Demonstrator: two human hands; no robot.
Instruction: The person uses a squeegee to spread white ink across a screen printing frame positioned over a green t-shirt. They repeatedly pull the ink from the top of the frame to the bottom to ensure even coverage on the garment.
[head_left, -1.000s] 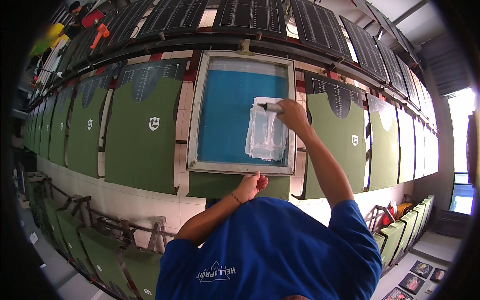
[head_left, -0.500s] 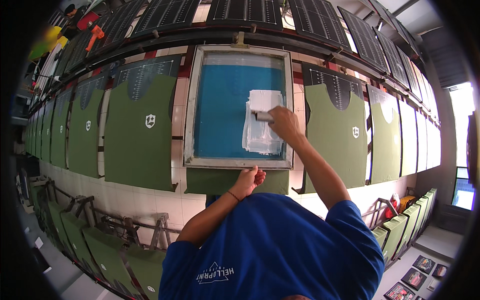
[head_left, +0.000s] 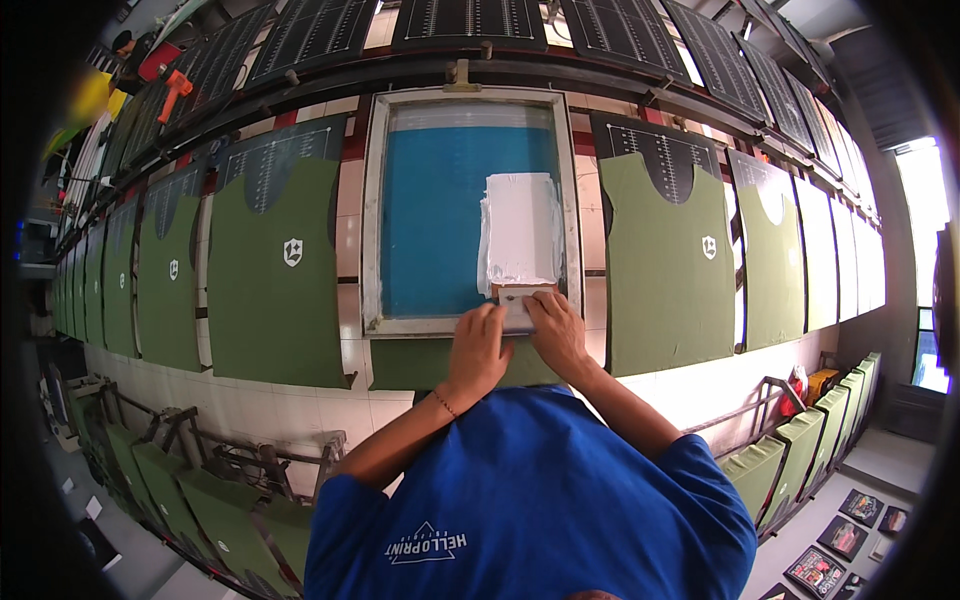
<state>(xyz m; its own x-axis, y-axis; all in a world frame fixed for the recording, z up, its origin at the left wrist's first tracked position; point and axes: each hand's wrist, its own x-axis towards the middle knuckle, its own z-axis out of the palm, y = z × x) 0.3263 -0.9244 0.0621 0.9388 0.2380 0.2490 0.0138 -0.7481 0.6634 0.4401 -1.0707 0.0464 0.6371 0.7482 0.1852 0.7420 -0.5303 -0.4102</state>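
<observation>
Hands (head_left: 520, 335) on squeegee (head_left: 522, 298), white emblems (head_left: 292, 251) alongside

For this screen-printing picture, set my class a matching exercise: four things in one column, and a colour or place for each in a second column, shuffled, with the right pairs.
Things:
1. screen mesh
2. garment pieces
3. ink patch
4. squeegee

Descriptions:
a. white, on the right part of the mesh
b. blue, inside a pale frame
c. under both hands, at the frame's lower edge
d. green, laid in a row along the table

Pairs: 1-b, 2-d, 3-a, 4-c
</observation>
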